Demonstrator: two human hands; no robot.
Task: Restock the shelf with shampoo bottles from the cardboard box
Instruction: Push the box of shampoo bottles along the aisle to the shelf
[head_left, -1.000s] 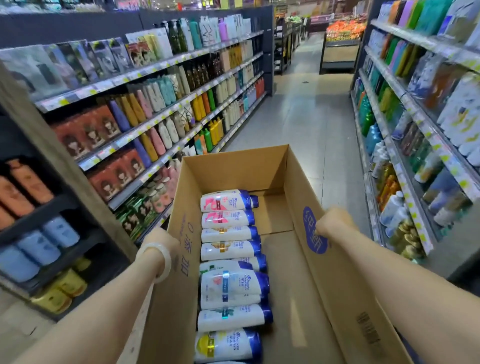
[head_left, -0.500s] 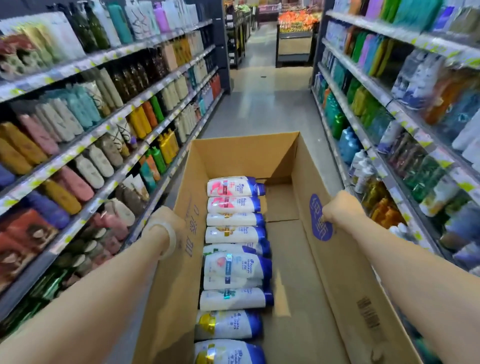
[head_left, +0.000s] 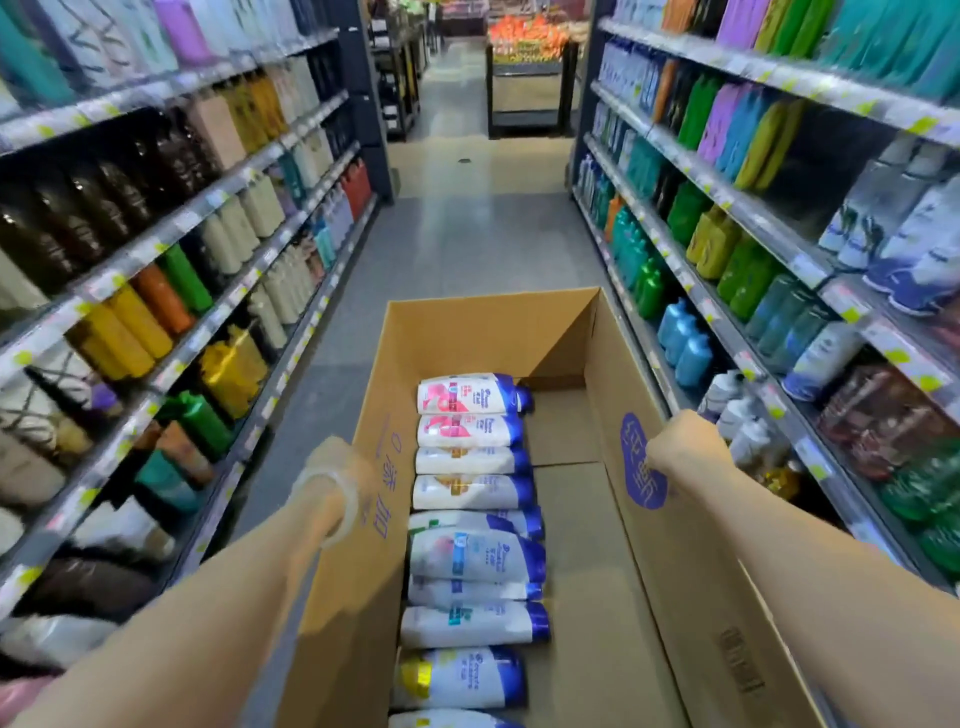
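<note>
A long open cardboard box (head_left: 696, 561) stretches ahead of me down the aisle. Several white shampoo bottles with blue caps (head_left: 470, 491) lie on their sides in a row along its left half; the right half shows bare cardboard. My left hand (head_left: 340, 467), with a pale bangle at the wrist, grips the box's left wall from outside. My right hand (head_left: 685, 447) grips the top edge of the right wall next to a blue printed mark. Its fingers are hidden behind the cardboard.
Stocked shelves (head_left: 171, 291) line the aisle on the left, and more shelves (head_left: 769, 291) with green, blue and white bottles line the right. Grey floor (head_left: 467, 244) runs ahead to a produce stand (head_left: 524, 57) at the far end.
The box and I have moved forward along the aisle; the shelves on both sides have slid back past me. Both hands keep the same hold on the box walls.
</note>
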